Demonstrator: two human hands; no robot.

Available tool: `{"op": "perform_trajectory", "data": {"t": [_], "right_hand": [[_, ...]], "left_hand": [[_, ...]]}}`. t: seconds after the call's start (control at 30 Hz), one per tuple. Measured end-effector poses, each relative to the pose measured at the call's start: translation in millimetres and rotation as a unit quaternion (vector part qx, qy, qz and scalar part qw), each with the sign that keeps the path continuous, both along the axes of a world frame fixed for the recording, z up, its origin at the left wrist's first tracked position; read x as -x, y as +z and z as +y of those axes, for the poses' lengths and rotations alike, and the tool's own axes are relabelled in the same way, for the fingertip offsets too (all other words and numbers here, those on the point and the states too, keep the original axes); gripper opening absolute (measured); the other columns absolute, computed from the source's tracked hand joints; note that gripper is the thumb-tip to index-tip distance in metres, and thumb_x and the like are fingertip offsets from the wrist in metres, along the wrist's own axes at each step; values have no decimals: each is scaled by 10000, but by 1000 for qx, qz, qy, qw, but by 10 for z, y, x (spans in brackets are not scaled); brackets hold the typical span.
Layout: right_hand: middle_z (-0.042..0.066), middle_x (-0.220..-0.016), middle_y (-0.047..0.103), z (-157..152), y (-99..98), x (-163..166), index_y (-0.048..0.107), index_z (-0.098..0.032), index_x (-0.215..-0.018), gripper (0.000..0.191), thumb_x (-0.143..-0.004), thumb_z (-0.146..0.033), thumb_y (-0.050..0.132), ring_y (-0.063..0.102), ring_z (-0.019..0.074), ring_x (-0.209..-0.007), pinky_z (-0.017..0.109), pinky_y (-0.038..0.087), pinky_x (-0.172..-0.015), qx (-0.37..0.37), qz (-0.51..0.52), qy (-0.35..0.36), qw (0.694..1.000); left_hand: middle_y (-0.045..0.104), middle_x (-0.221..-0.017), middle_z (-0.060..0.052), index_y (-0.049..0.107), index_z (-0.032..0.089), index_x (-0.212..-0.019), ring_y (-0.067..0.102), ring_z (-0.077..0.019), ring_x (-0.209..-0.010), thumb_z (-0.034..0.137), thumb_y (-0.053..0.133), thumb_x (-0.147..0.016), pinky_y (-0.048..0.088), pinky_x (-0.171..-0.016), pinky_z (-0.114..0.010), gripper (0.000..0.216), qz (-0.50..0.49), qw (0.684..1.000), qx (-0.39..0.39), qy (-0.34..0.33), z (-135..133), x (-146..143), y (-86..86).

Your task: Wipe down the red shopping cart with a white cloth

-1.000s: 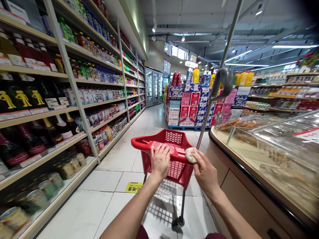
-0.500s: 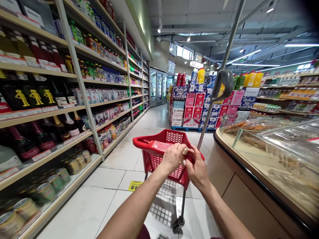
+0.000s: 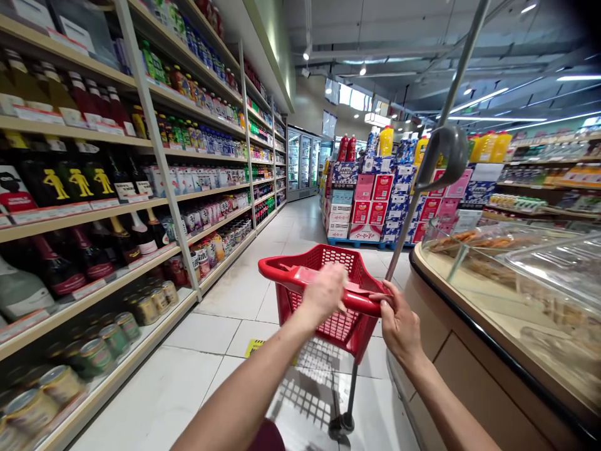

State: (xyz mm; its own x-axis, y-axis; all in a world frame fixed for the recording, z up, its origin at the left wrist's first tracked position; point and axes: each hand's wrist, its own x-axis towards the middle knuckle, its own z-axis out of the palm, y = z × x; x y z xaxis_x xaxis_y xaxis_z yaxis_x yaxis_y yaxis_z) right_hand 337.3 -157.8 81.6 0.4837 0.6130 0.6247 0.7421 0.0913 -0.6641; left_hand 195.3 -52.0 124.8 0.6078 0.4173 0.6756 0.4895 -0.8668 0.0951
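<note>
A red plastic shopping cart [image 3: 319,285] with a latticed basket stands in front of me on its thin leg and caster. My right hand [image 3: 401,322] is closed around the right end of its red handle [image 3: 275,269], thumb and fingers wrapped over the bar. Over the middle of that handle is my left hand [image 3: 326,289], curled and smeared by motion. Its fingers are too blurred to show whether they hold anything. A grey metal pole [image 3: 407,225] with a dark grey loop [image 3: 444,156] rises at the basket's right side.
Shelves [image 3: 206,232] of bottles and cans line the left. On the right curves a glass-topped food counter [image 3: 439,310], close to my right arm. Stacked drink cartons [image 3: 370,200] stand on a blue pallet ahead. Glass-door fridges [image 3: 303,160] are farther back. A yellow sticker [image 3: 253,346] marks the floor.
My hands were together near the handle's right part, fingers touching around something small and pale. Now they are apart: the right hand has moved right onto the handle's end, the left is blurred.
</note>
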Motion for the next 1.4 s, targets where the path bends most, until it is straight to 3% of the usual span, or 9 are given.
{"op": "perform_trajectory", "data": {"t": [0.17, 0.37, 0.53, 0.77, 0.93, 1.13, 1.2, 1.3, 1.4], "right_hand": [[6, -886, 669, -11, -46, 15, 457, -206, -1175, 413, -783, -298, 366, 548, 212, -947, 367, 423, -805, -26, -9, 6, 1000], [7, -860, 676, -29, -40, 8, 456, -204, -1166, 400, -791, -307, 365, 578, 197, -882, 349, 436, -780, -25, 9, -8, 1000], [7, -893, 668, -20, 5, 53, 462, -211, -1163, 391, -807, -323, 345, 558, 198, -934, 347, 433, -794, -20, -3, 5, 1000], [10, -843, 676, 3, -6, -21, 435, -207, -1197, 414, -818, -337, 334, 592, 200, -833, 355, 442, -757, -5, 2, -5, 1000], [13, -881, 666, -16, 4, 42, 437, -221, -1195, 402, -824, -324, 322, 574, 198, -902, 356, 440, -781, -25, -14, 16, 999], [21, -855, 667, -4, -1, 3, 437, -203, -1198, 413, -821, -335, 333, 579, 209, -862, 375, 432, -781, -11, -12, -7, 1000], [19, -857, 669, -24, 10, -15, 423, -205, -1209, 413, -828, -333, 325, 587, 201, -844, 362, 440, -765, 0, -4, 0, 1000], [24, -889, 659, -37, 14, 34, 437, -215, -1198, 405, -829, -337, 325, 572, 204, -894, 367, 439, -783, -10, -17, 3, 1000], [33, -916, 642, -23, -4, 98, 461, -220, -1178, 400, -819, -352, 345, 551, 212, -933, 394, 427, -823, -32, -42, -3, 999]], "left_hand": [[577, -1106, -107, 570, 152, -993, 457, -248, -1119, 215, 405, -842, 373, -959, -452, 232, -46, 993, 32, 104, 57, 112, -6], [599, -1064, -59, 574, 185, -975, 508, -179, -1043, 233, 414, -845, 369, -977, -353, 211, 40, 998, -26, -29, -51, -68, -67], [615, -1049, -95, 580, 146, -972, 517, -203, -1052, 192, 361, -860, 363, -979, -427, 251, -22, 994, 24, 106, 169, 230, 28], [604, -1096, -61, 575, 163, -1005, 494, -170, -1091, 201, 387, -858, 361, -1006, -357, 242, 23, 998, -45, -43, -79, -20, -93], [630, -1048, -51, 605, 198, -958, 521, -190, -1060, 174, 355, -859, 385, -983, -436, 270, -81, 989, 16, 119, 188, 262, -23], [591, -1135, -53, 560, 170, -1064, 479, -159, -1119, 208, 362, -878, 373, -1013, -355, 275, -6, 996, -55, -71, -79, 24, -121], [623, -1072, -27, 573, 199, -1030, 511, -136, -1077, 197, 350, -883, 369, -1019, -343, 268, -12, 998, -41, -50, -21, 135, -65], [642, -1019, -35, 587, 216, -992, 538, -151, -1039, 187, 305, -890, 388, -1002, -387, 301, -79, 995, 0, 61, 71, 304, 3], [611, -1087, -55, 566, 191, -1048, 503, -175, -1093, 188, 302, -887, 362, -1018, -409, 310, -54, 998, -26, 8, -67, 182, -60]]}}
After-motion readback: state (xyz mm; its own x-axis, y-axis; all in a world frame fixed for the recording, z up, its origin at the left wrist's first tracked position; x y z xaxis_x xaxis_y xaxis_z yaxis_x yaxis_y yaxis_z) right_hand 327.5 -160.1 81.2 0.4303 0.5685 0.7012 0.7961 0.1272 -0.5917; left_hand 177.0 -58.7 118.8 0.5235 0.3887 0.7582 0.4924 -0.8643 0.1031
